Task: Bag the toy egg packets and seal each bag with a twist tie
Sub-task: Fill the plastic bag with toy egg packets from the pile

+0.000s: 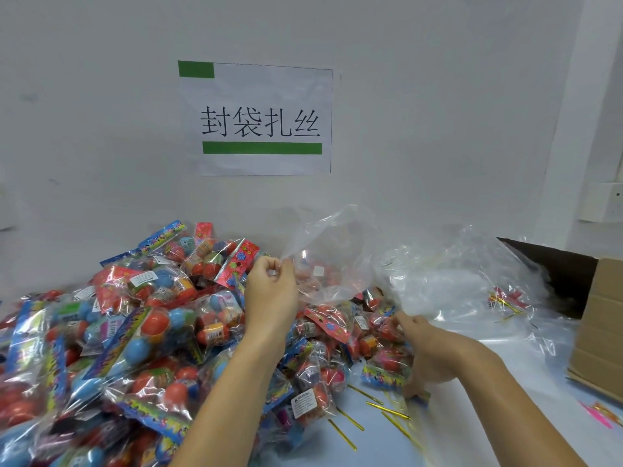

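Head view: my left hand (269, 291) pinches the edge of a clear bag (332, 261), holding it up above the heap of toy egg packets (141, 332) on the desk (499, 375). My right hand (428, 352) grips the bag's lower edge. Gold twist ties (387, 407) lie beside the heap near a cardboard box (596, 318).

White paper sign (255, 118) with 4 Chinese characters, green bars, on far wall; brown cardboard box (596, 326) at right; wall socket (603, 202) far right.
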A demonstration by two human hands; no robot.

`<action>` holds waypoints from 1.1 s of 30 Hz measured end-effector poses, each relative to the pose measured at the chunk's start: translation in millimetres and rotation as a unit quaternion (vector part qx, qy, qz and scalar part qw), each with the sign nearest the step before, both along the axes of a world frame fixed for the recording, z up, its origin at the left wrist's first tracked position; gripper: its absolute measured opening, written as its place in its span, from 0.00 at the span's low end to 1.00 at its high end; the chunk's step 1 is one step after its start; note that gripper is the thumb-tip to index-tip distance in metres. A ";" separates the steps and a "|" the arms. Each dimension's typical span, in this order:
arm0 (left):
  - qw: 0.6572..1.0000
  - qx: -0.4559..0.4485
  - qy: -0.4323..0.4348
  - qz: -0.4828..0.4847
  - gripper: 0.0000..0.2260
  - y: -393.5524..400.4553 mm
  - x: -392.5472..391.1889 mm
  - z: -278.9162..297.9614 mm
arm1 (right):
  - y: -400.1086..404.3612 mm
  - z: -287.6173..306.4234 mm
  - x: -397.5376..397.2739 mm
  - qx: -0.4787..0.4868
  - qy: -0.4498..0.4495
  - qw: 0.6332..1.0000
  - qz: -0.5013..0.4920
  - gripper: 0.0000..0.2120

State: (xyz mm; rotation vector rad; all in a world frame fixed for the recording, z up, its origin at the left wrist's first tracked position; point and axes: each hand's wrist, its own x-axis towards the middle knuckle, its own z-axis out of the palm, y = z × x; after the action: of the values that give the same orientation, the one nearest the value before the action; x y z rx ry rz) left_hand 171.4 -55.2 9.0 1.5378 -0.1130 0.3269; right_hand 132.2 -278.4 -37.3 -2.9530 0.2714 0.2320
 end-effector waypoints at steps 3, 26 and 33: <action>1.000 -0.001 -0.002 0.005 0.10 0.3 1.8 -0.4 | -8.0 2.7 0.8 0.068 -0.028 0.997 0.014 0.37; 1.000 -0.006 -0.004 0.002 0.10 1.2 0.8 1.3 | 14.3 17.8 3.4 0.054 -0.175 0.983 0.016 0.08; 1.000 -0.007 -0.003 0.003 0.10 0.9 1.5 0.7 | 23.0 18.8 0.3 0.043 -0.055 0.997 0.022 0.21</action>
State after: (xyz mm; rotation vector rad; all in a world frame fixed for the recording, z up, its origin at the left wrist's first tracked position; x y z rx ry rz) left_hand 172.9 -54.3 9.7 1.5242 -0.1100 0.3356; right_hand 132.6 -255.4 -18.6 -2.8763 0.1785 0.0841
